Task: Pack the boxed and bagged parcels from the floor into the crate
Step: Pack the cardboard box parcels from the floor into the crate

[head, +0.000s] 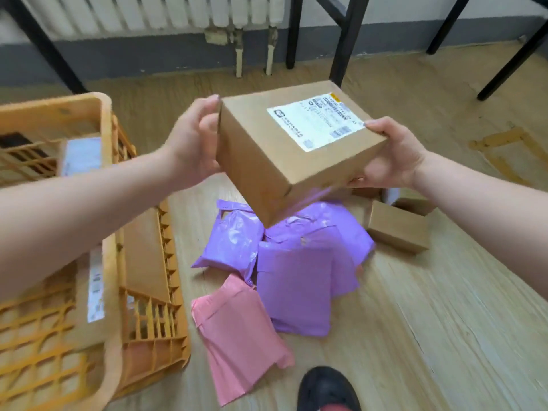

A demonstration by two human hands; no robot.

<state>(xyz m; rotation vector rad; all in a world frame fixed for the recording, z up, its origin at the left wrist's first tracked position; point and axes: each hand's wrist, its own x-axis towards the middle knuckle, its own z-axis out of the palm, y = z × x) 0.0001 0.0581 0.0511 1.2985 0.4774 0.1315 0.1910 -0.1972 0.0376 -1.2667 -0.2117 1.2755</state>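
Cardboard box [292, 152] gripped at opposite ends by left hand [192, 143] and right hand [391, 155], level beside the crate [106, 179], seemingly for loading.

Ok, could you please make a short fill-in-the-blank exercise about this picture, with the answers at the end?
The left hand and the right hand hold a cardboard box with a white ___ on top.
The orange crate stands to the ___ of the purple bags.
The bag nearest the black shoe is ___.
Answers: label; left; pink.
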